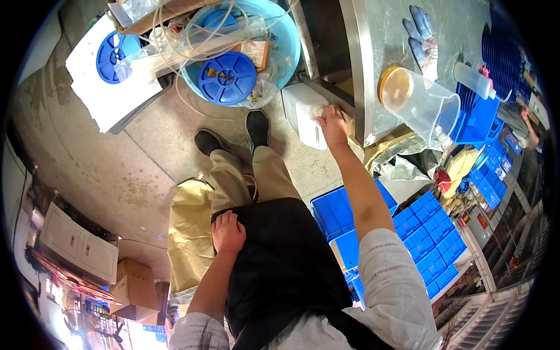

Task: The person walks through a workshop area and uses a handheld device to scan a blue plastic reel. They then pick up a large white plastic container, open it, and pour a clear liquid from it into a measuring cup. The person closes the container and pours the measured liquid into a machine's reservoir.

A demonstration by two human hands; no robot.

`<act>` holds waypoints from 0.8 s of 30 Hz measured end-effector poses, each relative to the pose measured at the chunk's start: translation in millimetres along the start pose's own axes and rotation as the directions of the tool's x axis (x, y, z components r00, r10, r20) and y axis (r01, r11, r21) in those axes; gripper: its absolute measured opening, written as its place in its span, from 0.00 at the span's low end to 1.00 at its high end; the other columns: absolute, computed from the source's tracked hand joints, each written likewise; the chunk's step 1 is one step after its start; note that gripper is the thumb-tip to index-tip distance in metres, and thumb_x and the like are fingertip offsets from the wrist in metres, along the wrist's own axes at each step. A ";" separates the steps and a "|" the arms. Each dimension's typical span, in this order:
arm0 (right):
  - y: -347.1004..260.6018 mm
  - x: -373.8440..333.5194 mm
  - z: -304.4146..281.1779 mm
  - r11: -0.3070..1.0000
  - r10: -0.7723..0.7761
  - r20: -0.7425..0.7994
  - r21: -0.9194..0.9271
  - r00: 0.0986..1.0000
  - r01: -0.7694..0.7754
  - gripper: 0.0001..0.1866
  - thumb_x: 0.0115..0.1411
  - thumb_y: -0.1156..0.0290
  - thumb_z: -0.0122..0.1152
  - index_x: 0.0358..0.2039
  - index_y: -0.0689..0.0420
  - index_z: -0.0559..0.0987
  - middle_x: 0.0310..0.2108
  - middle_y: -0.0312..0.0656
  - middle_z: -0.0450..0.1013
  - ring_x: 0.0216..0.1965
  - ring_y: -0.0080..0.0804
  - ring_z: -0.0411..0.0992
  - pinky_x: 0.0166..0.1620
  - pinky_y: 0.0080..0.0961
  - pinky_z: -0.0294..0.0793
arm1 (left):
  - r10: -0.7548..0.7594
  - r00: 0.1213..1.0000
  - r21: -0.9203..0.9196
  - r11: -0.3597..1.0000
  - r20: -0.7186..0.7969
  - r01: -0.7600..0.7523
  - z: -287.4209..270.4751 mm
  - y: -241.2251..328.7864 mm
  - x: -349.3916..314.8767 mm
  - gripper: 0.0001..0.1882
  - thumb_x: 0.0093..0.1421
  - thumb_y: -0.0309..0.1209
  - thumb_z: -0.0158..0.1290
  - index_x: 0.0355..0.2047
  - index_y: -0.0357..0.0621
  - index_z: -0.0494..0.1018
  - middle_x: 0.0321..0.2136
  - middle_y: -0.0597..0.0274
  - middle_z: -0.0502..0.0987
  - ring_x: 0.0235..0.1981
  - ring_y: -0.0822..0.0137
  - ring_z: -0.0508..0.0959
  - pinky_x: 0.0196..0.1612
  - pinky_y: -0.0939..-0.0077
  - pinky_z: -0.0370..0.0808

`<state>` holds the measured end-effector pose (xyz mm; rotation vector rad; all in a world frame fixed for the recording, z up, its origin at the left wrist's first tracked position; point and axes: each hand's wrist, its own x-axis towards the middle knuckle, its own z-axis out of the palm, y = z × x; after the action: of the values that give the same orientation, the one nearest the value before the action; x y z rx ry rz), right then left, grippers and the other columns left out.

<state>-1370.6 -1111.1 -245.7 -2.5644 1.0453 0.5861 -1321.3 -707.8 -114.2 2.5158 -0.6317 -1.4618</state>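
My right hand [333,125] reaches out to a white plastic jug [303,112] on the floor beside the metal table's leg. Its fingers are closed round the top of the jug near the cap; whether they grip the cap or a handle I cannot tell. My left hand [228,232] lies on my upper leg at the edge of the black apron [280,256], fingers slightly bent and holding nothing. A gold-coloured sack [189,233] is on the floor beside my left leg.
A light-blue tub [291,44] holds blue reels [227,77] and tubing. On the metal table [388,35] are a clear measuring jug [429,105], a work glove [424,44] and a squeeze bottle [472,80]. Blue bins [426,233] stand to my right, a cardboard box [133,286] to my left.
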 end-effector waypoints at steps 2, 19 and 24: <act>-3.5 1.3 3.1 0.997 0.068 -0.015 0.048 0.998 -0.067 0.19 0.49 0.68 0.66 0.39 0.56 0.68 0.39 0.49 0.70 0.40 0.51 0.71 0.40 0.43 0.73 | -0.002 1.000 -0.004 1.000 0.007 0.002 0.5 -0.9 -0.3 0.10 0.51 0.32 0.50 0.35 0.46 0.72 0.46 0.61 0.73 0.48 0.58 0.71 0.51 0.60 0.67; -7.6 8.0 -2.8 0.940 0.291 0.121 -0.220 0.949 -0.260 0.23 0.60 0.47 0.50 0.40 0.56 0.72 0.30 0.51 0.76 0.32 0.52 0.75 0.35 0.44 0.73 | 0.008 1.000 -0.016 1.000 -0.018 -0.009 1.4 -2.8 -1.3 0.10 0.52 0.30 0.50 0.35 0.45 0.73 0.44 0.61 0.74 0.47 0.57 0.71 0.50 0.62 0.68; -4.1 -17.6 -8.6 0.928 0.343 0.176 -0.214 0.923 -0.304 0.26 0.61 0.46 0.47 0.48 0.54 0.69 0.36 0.53 0.75 0.35 0.54 0.74 0.38 0.45 0.73 | 0.007 0.999 -0.013 1.000 -0.033 -0.007 3.8 -3.9 -2.4 0.09 0.52 0.30 0.50 0.35 0.45 0.73 0.44 0.61 0.74 0.48 0.57 0.71 0.50 0.62 0.68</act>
<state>-1376.9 -1101.6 -229.3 -2.4192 1.4084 1.0613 -1324.5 -702.9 -115.6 2.5198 -0.6226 -1.4137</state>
